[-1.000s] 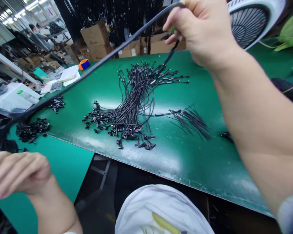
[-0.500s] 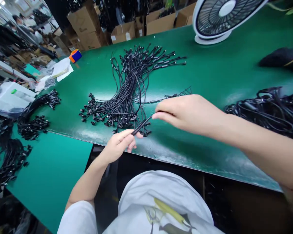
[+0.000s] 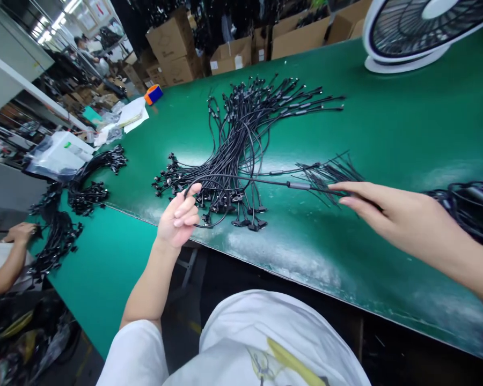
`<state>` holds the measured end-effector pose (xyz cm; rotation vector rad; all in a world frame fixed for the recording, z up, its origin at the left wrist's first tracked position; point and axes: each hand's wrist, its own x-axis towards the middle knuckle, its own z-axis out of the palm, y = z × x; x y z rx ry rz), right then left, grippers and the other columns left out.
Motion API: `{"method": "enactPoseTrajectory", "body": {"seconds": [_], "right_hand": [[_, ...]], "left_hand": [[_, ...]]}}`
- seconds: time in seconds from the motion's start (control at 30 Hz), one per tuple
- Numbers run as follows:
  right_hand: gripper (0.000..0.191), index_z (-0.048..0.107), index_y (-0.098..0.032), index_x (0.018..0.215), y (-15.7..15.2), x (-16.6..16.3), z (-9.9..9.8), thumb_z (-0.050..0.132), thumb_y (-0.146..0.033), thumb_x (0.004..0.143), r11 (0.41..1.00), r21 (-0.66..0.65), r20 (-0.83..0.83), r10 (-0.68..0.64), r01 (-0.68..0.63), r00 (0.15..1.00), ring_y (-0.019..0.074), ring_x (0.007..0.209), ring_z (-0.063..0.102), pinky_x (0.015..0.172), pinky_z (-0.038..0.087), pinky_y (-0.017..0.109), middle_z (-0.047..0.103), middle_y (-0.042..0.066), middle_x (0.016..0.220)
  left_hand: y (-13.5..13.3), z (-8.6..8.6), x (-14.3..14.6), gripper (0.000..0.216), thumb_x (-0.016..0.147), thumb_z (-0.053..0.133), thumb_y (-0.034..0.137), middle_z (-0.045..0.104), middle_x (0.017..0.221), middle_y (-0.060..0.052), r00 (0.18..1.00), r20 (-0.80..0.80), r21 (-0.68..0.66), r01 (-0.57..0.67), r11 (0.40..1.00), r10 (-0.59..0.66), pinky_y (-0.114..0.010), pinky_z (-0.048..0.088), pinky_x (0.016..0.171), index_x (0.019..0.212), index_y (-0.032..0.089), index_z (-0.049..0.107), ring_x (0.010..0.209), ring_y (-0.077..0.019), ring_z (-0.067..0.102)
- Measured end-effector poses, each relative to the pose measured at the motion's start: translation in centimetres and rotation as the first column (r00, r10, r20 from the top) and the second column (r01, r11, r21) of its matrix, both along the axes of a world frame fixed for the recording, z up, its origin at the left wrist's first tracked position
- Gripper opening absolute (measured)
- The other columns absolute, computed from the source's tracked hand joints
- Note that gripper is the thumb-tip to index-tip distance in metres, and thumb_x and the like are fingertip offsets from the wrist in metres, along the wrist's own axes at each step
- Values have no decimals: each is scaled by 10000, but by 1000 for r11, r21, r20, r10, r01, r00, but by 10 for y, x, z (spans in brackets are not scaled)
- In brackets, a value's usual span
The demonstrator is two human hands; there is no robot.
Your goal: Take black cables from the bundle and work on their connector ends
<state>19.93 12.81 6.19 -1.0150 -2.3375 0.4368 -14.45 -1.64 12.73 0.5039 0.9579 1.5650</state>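
A black cable (image 3: 265, 180) runs between my two hands above the green table. My left hand (image 3: 179, 217) is closed on it near the table's front edge, and a loop of the cable hangs beside the fingers. Its other end, past a thicker grey sleeve, lies between the thumb and fingers of my right hand (image 3: 370, 206). Behind it spreads a big pile of black cables (image 3: 229, 142) with connectors at both ends. Close to my right fingertips lie thin black strips (image 3: 334, 170), perhaps cable ties; their kind is hard to tell.
A white fan (image 3: 406, 61) stands at the back right. More coiled cables (image 3: 475, 209) lie at right, partly behind my forearm. Cable bundles (image 3: 56, 236) rest on the left table near another person's hand (image 3: 22, 231). An orange and blue tape roll (image 3: 153, 95) sits at the back left.
My hands have moved apart, the right one to the right, and the cable is now stretched between them. The view has shifted left, bringing another person's arm into sight.
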Motion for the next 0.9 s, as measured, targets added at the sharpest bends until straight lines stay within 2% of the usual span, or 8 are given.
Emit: {"method": "enactPoseTrajectory", "body": {"seconds": [0.13,0.23,0.33,0.47,0.57,0.63,0.77,0.9], "right_hand": [[315,684,-373,1108,-30,-13,15,428,-361,923,957,142,113,238,-253,965,250,639,660,487,402,377,723,61,793],[295,702,-315,1064,-52,-36,33,436,-285,939,824,-43,78,566,-564,821,177,598,644,516,422,300,719,29,763],[277,715,-289,1009,-54,-63,51,444,-293,948,744,-207,-51,640,-635,767,157,691,666,611,458,266,737,18,855],[195,695,-254,932,-34,-86,55,523,-341,904,782,-336,-270,454,-525,849,154,728,640,686,456,272,707,8,831],[322,644,-239,1014,-26,-97,36,663,-478,800,779,-432,-531,187,-454,826,171,843,609,754,465,290,663,24,921],[379,626,-222,966,-31,-104,19,645,-561,798,700,-527,-641,44,-482,766,178,872,587,782,470,309,633,35,909],[446,492,-200,676,-53,-116,1,582,-604,844,373,-721,-690,-305,-585,656,92,504,356,526,391,250,350,-59,564],[471,453,-202,656,-67,-123,6,665,-602,785,338,-693,-699,-530,-636,480,78,510,332,479,361,221,333,-58,597]], "left_hand": [[7,-14,9,331,815,659,152,497,652,67,988,-111,34,115,993,-110,-173,517,661,1143,122,623,506,-18,481],[13,-29,27,318,821,682,265,615,756,11,957,-226,45,198,979,-183,-234,529,710,1106,136,627,643,-80,603],[12,-36,47,302,881,612,421,687,862,-56,843,-453,-22,315,949,-291,-298,519,781,1008,149,642,787,-159,656],[6,-36,61,302,912,565,443,637,690,-23,649,-660,-99,424,900,-378,-287,477,753,928,155,651,709,-144,598],[5,-37,63,350,890,573,506,420,505,64,784,-490,-13,432,902,-382,-260,433,586,885,157,601,476,-89,423],[7,-40,65,363,862,602,529,365,511,82,873,-343,12,374,927,-347,-246,399,526,844,169,562,440,-74,355],[10,-57,76,441,857,571,582,500,600,18,898,-283,-52,337,940,-337,-313,479,653,706,176,486,546,-116,516],[5,-81,94,517,869,467,661,440,618,26,874,-386,-36,305,952,-295,-382,497,802,653,193,424,597,-121,499]]}}
